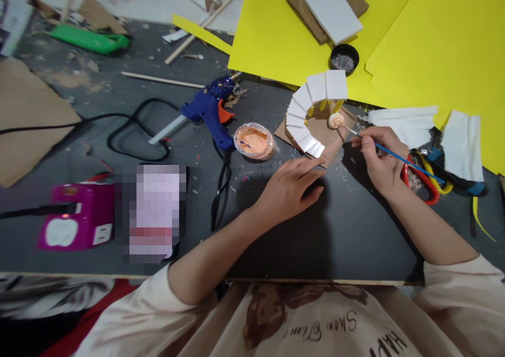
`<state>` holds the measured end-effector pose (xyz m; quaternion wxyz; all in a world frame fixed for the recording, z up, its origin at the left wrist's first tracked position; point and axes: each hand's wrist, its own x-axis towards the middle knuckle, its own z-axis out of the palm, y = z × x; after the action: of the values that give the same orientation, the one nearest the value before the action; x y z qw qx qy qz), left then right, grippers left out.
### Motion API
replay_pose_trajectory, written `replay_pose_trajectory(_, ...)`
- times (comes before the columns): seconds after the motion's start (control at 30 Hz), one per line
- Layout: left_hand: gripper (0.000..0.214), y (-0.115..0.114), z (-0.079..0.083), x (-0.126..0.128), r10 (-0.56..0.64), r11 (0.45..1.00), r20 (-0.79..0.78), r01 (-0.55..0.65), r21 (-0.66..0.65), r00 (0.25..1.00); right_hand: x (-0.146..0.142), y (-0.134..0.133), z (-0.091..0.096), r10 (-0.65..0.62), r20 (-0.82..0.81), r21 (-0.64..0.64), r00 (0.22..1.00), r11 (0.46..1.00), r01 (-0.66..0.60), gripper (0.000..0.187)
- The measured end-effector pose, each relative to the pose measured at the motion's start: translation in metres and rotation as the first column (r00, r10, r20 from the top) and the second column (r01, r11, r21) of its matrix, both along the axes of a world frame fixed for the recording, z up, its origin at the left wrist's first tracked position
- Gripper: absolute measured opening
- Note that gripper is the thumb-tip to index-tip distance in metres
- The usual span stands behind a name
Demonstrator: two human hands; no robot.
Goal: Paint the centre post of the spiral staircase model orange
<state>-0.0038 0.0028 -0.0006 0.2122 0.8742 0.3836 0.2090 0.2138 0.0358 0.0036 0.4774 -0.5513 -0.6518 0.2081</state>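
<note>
Yellow sheets point(437, 46) top the dark grey desk's point(371, 236) far right corner; nearer its front edge stands a white, curved model staircase point(296, 120), left fingers point(305, 166) loosely spread beside it, right fingers point(369, 147) pinching a slim blue paintbrush point(394, 154).

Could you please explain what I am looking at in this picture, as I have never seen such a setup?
There is no machine here: a person works with two bare hands, and one camera worn on the head looks forward and down at them. The right hand holds a blue-handled paintbrush, its tip at a small round piece with orange swirls. The left hand, holding nothing visible, has its fingertips at the edge of a cardboard base bearing a curved row of white slabs. On the dark table lie an open pot of orange paint, a blue glue gun, yellow sheets and a purple box.
</note>
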Motion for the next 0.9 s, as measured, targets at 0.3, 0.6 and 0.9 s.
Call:
replay_pose_trajectory(0.3, 0.026, 0.0006, 0.0014, 0.0003, -0.003, 1.0, 0.0, 0.003, 0.027, 1.0, 0.0031, -0.0003, -0.0044, 0.029, 0.006, -0.019, 1.0, 0.999, -0.029, 0.011)
replay_pose_trajectory(0.6, 0.027, 0.0005, 0.0005, -0.0002, -0.002, 1.0, 0.0, 0.002, 0.013, 1.0, 0.0019, -0.0011, -0.002, 0.028, 0.029, -0.011, 0.999, 1.0, -0.028, 0.014)
replay_pose_trajectory(0.9, 0.027, 0.0006, 0.0008, 0.0001, 0.0, 1.0, -0.009, 0.0, -0.001, 1.0, 0.0065, -0.0016, -0.0065, -0.018, 0.031, 0.008, 0.999, 1.0, 0.018, 0.015)
